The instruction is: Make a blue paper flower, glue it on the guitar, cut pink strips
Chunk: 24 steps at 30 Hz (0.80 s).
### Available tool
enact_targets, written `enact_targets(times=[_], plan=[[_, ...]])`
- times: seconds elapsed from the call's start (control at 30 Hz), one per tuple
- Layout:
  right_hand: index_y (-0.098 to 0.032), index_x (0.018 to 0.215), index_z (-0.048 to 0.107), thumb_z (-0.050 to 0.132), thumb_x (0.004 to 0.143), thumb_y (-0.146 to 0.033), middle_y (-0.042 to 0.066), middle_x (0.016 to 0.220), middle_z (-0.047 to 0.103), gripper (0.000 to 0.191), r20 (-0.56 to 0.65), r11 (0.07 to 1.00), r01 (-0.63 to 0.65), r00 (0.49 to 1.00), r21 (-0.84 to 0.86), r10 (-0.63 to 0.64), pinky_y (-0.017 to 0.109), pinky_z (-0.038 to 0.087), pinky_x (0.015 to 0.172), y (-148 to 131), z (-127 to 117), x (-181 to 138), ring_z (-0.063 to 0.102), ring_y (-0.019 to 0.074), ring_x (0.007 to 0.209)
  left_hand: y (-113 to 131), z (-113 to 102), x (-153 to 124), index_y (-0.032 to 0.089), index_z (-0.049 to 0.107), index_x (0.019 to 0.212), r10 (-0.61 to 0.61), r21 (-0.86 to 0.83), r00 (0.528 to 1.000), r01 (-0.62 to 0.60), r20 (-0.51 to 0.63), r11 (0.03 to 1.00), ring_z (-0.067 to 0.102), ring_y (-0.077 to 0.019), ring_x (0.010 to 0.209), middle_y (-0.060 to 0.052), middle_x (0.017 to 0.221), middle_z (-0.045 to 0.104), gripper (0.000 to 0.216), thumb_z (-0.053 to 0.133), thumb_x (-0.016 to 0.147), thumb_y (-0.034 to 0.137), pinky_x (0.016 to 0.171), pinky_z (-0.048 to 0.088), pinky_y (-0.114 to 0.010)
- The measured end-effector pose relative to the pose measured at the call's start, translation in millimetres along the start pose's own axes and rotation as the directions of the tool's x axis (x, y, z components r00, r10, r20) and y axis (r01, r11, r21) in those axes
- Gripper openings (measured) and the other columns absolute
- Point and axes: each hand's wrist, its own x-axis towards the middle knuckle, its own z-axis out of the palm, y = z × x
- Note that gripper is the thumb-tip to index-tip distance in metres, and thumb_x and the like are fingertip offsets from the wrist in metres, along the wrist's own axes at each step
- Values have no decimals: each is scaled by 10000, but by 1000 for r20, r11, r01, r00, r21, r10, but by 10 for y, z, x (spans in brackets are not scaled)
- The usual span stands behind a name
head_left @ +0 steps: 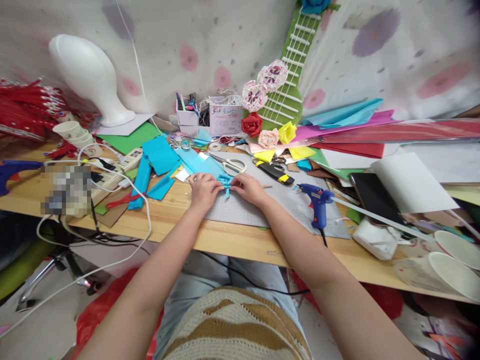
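Observation:
A small piece of gathered blue crepe paper lies between my hands over the grey cutting mat. My left hand pinches its left side, fingers bent. From the right, my right hand grips the other side between thumb and fingers. A short strip hangs down from the middle of the paper. Just behind the hands rest scissors with pale handles and a flat light-blue paper sheet. Parts of the gathered paper are hidden by my fingers.
A blue glue gun lies right of my right arm, near a yellow-black utility knife. Blue paper pieces and a power strip with cables lie left. A green guitar-shaped craft leans behind. Paper cups stand at the right edge.

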Motion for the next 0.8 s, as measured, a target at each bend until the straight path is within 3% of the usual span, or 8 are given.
enact_targets(times=[0.27, 0.5, 0.8], plan=[[-172, 754, 600, 619, 769, -182, 30, 765, 603, 26, -11, 1000, -7, 1000, -6, 6, 239, 387, 663, -3, -12, -2, 518, 134, 715, 6, -5, -5, 270, 699, 732, 34, 50, 999, -34, -7, 998, 483, -210, 903, -32, 807, 633, 230, 530, 838, 385, 880, 246, -437], [-183, 767, 594, 610, 761, -160, -4, 724, 633, 29, 24, 996, -68, 997, 49, 67, 219, 384, 633, -26, -21, -16, 540, 112, 647, 60, 13, -32, 258, 685, 773, 13, 40, 999, -11, -48, 999, 484, -223, 933, -35, 841, 617, 120, 654, 745, 371, 907, 254, -424], [-200, 721, 615, 592, 748, -133, 12, 792, 672, 76, -15, 998, -59, 998, -3, 59, 244, 423, 682, 0, 25, -17, 597, 144, 746, -8, 61, -17, 275, 694, 729, 13, 30, 1000, -13, -27, 999, 486, -217, 924, -23, 820, 620, 98, 669, 734, 369, 900, 251, -431]])
